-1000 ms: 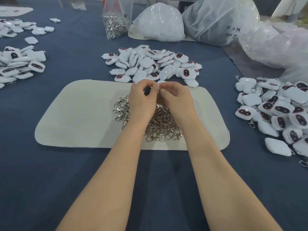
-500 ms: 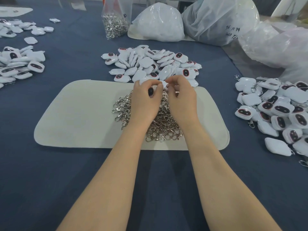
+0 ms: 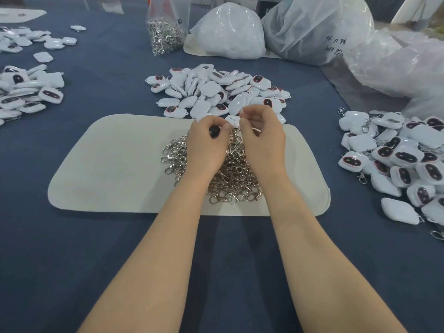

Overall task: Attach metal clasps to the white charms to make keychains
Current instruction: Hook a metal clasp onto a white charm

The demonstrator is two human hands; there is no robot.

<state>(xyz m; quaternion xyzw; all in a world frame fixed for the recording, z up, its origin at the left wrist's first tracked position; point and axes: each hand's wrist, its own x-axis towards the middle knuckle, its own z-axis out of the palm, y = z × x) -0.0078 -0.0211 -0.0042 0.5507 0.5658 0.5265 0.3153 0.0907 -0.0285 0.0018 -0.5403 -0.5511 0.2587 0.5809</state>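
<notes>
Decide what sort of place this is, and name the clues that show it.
Probably a small assembly or piecework workbench: heaps of identical white charms on a blue-covered table, loose metal clasps piled on a felt mat, and bulk plastic bags behind.

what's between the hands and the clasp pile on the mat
Nothing visible. The left hand and right hand hover right over the clasp pile on the mat, pinching a small ring between them. The left hand also hides a dark-faced charm.

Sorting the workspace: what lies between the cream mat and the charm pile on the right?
Only bare blue tablecloth separates the mat from the right-hand charm pile, per the head view.
</notes>
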